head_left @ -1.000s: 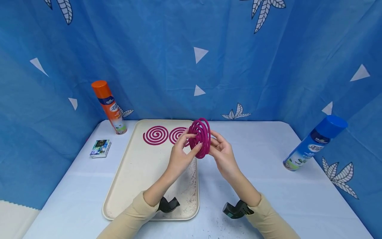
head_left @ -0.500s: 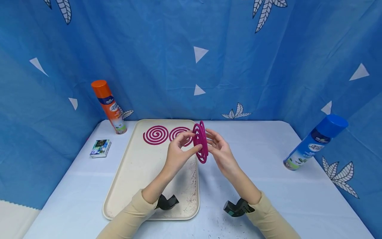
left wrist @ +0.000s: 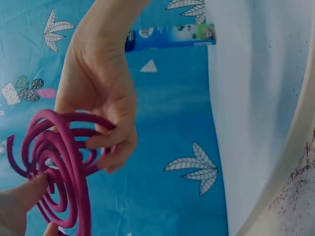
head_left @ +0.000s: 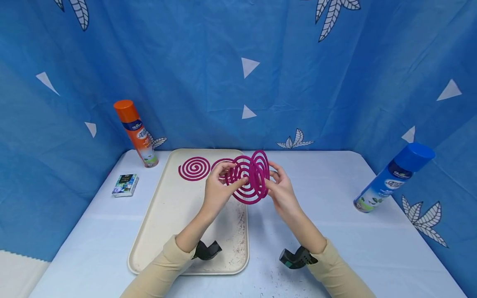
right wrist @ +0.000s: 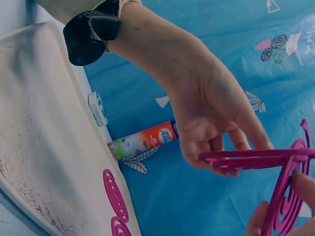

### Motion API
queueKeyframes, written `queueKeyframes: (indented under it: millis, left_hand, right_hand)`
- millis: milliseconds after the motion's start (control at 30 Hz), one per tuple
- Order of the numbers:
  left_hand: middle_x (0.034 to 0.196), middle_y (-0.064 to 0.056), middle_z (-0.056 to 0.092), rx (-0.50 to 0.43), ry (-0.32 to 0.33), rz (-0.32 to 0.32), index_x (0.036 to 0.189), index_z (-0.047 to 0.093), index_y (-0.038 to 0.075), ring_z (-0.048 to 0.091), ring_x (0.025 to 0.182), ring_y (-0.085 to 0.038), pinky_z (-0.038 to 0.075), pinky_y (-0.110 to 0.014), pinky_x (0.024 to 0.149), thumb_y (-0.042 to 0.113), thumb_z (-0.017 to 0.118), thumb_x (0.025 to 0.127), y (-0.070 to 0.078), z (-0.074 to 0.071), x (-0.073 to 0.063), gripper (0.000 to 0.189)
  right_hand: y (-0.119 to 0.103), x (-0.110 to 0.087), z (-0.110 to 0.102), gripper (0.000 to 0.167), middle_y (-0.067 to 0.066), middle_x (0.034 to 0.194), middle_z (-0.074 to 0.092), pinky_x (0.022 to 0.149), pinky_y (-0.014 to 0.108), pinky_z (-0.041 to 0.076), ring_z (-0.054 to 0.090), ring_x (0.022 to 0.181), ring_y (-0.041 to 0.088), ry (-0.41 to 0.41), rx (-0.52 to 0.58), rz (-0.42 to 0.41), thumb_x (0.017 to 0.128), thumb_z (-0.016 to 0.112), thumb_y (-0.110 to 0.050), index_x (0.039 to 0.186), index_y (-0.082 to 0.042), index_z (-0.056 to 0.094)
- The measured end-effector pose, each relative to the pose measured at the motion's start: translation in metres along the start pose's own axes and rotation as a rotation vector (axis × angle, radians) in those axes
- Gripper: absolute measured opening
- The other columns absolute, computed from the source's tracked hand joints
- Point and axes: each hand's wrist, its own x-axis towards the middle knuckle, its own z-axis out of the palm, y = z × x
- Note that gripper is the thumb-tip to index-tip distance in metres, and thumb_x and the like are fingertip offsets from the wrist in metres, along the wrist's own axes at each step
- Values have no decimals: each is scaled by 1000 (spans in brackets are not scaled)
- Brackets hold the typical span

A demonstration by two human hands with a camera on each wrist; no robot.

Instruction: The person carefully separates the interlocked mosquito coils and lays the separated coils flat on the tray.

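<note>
My left hand (head_left: 217, 191) pinches a magenta mosquito coil (head_left: 247, 202), its thumb against the coil's middle. A second magenta mosquito coil (head_left: 259, 152) is in the fingers of my right hand (head_left: 284, 189), standing at an angle to the first. The two coils cross and look partly interlocked, held up over the tray's right edge. In the left wrist view, the spiral rings (left wrist: 84, 199) of the left coil overlap the right hand's coil (left wrist: 88, 117). On the tray (head_left: 175, 219) lies one flat mosquito coil (head_left: 195, 169), and beside it another coil (head_left: 220, 160), partly hidden behind the left hand.
An orange spray can (head_left: 139, 136) stands at the back left, with a small patterned box (head_left: 125, 185) in front of it. At the right stands a blue spray can (head_left: 391, 180). Dark crumbs are scattered on the tray's right side and nearby cloth. A blue curtain (head_left: 208, 82) hangs behind.
The coils, nearly flat together before, have swung apart at an angle. The left hand has shifted slightly left and turned its coil to face the camera more. The coils on the tray have not moved.
</note>
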Motion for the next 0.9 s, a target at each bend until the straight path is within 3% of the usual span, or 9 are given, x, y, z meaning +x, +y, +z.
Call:
queueKeyframes:
  millis: [167,367,600,767,900]
  left_hand:
    - [103,-10,62,7,48,-20,108,65,8,53,87,-19,51,-16,67,21,78,79,-2,-6,5,34]
    - [103,-12,66,-23,82,-54,105,65,5,53,83,-14,47,-12,67,16,75,82,-2,-16,13,28]
    - [96,-15,70,-136,61,-118,112,61,1,64,74,-6,55,-15,71,11,72,84,1,-32,24,31]
    - [81,5,70,-200,60,-156,116,59,3,69,72,-5,57,-20,73,11,70,86,5,-44,28,33]
    - [75,13,69,-179,26,-166,120,59,3,69,71,-3,57,-18,73,12,68,87,6,-48,30,35]
  right_hand:
    - [-1,6,-6,55,2,110,53,73,21,57,63,90,8,118,19,32,91,62,-7,140,-15,38]
    - [-6,11,-14,51,-2,106,64,80,26,58,68,87,8,177,88,53,90,64,-11,137,-15,45]
    - [-13,13,-22,51,-10,94,70,74,24,58,70,84,7,136,71,45,92,61,-10,139,-11,43]
    - [-16,11,-25,49,-10,91,70,73,24,58,70,82,6,73,21,25,92,60,-8,138,-8,44]
    - [-18,11,-28,51,-11,91,70,72,24,58,70,79,6,21,-27,28,93,59,-11,140,-6,42]
